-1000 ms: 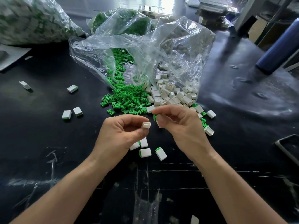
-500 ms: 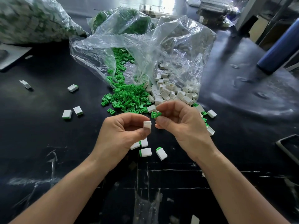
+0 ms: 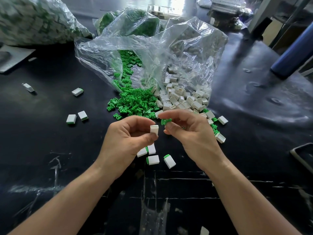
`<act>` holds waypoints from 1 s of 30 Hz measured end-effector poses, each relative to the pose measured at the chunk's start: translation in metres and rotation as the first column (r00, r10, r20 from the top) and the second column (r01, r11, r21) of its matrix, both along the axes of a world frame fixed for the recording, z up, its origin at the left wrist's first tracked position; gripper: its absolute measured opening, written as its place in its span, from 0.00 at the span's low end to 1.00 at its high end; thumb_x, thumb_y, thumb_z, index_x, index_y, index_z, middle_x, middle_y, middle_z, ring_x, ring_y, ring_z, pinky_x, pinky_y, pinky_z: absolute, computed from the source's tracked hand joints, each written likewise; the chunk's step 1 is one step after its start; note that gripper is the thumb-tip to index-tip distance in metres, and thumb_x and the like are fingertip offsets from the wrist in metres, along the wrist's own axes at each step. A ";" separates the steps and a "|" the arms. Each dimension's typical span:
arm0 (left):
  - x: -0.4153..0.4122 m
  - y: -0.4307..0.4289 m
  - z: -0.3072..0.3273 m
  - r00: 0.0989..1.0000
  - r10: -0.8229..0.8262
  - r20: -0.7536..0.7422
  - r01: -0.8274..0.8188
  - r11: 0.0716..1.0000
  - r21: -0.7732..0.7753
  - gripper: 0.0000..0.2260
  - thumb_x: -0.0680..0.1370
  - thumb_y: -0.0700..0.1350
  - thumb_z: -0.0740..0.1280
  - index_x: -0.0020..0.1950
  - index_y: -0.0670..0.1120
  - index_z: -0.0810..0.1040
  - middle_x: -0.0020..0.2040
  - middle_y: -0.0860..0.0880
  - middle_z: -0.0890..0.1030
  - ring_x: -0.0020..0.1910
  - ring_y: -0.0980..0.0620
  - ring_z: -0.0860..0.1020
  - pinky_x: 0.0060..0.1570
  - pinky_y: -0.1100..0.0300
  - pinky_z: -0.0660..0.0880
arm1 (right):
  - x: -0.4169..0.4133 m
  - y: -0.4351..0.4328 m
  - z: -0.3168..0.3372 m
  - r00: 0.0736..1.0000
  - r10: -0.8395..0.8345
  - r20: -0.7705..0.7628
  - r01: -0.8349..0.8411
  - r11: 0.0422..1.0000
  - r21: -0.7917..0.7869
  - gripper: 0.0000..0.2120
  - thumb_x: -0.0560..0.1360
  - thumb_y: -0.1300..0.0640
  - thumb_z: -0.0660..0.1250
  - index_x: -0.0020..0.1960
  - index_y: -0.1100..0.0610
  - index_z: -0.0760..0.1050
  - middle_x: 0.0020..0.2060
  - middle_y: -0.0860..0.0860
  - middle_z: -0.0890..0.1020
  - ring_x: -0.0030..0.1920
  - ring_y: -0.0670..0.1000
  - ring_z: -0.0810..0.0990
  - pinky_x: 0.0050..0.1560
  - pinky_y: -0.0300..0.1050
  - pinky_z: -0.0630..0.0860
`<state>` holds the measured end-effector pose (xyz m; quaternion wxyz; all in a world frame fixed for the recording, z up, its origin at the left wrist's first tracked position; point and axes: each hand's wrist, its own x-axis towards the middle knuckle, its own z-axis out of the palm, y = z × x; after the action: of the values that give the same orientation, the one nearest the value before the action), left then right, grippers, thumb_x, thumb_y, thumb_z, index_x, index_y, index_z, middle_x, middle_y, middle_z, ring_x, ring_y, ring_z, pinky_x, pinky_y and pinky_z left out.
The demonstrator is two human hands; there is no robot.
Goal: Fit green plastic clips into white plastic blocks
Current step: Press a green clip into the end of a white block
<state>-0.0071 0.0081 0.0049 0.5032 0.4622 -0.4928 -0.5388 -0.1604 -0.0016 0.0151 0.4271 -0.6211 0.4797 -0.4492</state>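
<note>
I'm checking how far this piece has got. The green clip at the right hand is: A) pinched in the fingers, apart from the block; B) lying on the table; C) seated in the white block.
A: the right hand pinches the green clip beside the white block in the left hand, with a gap between them.

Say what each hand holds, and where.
Left hand: white plastic block, pinched at its lower end. Right hand: green plastic clip, pinched at one end.
</note>
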 end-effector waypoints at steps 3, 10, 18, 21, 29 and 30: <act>0.000 -0.001 -0.002 1.000 -0.011 0.029 0.011 1.000 -0.010 0.08 0.64 0.34 0.73 0.37 0.46 0.82 0.36 0.46 0.83 0.35 0.51 0.81 0.38 0.63 0.78 | 0.000 0.000 -0.001 1.000 -0.020 0.016 0.020 1.000 -0.017 0.15 0.73 0.67 0.66 0.42 0.46 0.77 0.38 0.47 0.79 0.41 0.56 0.78 0.49 0.60 0.76; -0.002 0.002 0.000 1.000 -0.024 -0.010 0.024 1.000 0.003 0.06 0.63 0.40 0.71 0.38 0.43 0.81 0.34 0.45 0.83 0.33 0.50 0.82 0.33 0.63 0.78 | 0.001 0.000 -0.003 0.999 -0.031 -0.028 0.029 0.996 -0.087 0.10 0.72 0.63 0.69 0.39 0.49 0.74 0.35 0.45 0.78 0.38 0.47 0.77 0.44 0.42 0.76; -0.003 0.001 0.001 0.999 -0.044 0.013 0.044 0.999 0.009 0.06 0.65 0.32 0.72 0.40 0.40 0.82 0.33 0.46 0.83 0.33 0.52 0.80 0.35 0.64 0.78 | 0.001 0.000 -0.002 0.996 0.028 0.084 -0.024 0.999 -0.040 0.12 0.71 0.67 0.69 0.42 0.49 0.79 0.35 0.45 0.81 0.38 0.46 0.79 0.44 0.43 0.77; -0.003 0.003 0.003 0.998 -0.055 0.020 0.055 0.999 -0.002 0.08 0.62 0.37 0.72 0.40 0.41 0.82 0.33 0.44 0.83 0.33 0.51 0.81 0.35 0.64 0.78 | 0.003 0.000 -0.002 0.996 0.038 0.082 -0.035 0.999 -0.042 0.12 0.71 0.67 0.69 0.42 0.50 0.79 0.37 0.48 0.82 0.39 0.47 0.79 0.44 0.42 0.77; -0.005 0.004 0.002 0.999 -0.038 -0.013 0.038 0.999 0.014 0.05 0.66 0.36 0.70 0.41 0.39 0.81 0.31 0.45 0.82 0.30 0.54 0.81 0.32 0.66 0.77 | 0.004 0.001 -0.002 0.994 0.039 0.098 -0.035 0.999 -0.040 0.12 0.71 0.67 0.68 0.41 0.50 0.78 0.36 0.46 0.81 0.39 0.47 0.80 0.46 0.41 0.78; -0.005 0.004 0.002 0.999 -0.040 -0.015 0.040 0.999 0.015 0.05 0.67 0.36 0.70 0.41 0.38 0.81 0.31 0.45 0.82 0.30 0.54 0.81 0.32 0.66 0.77 | 0.004 0.001 -0.002 0.996 0.036 0.087 -0.032 0.999 -0.043 0.12 0.71 0.67 0.68 0.41 0.50 0.78 0.36 0.46 0.81 0.40 0.48 0.80 0.46 0.43 0.78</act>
<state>-0.0124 0.0121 0.0069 0.4924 0.4521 -0.4940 -0.5560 -0.1568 -0.0007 0.0127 0.4424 -0.6175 0.4405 -0.4784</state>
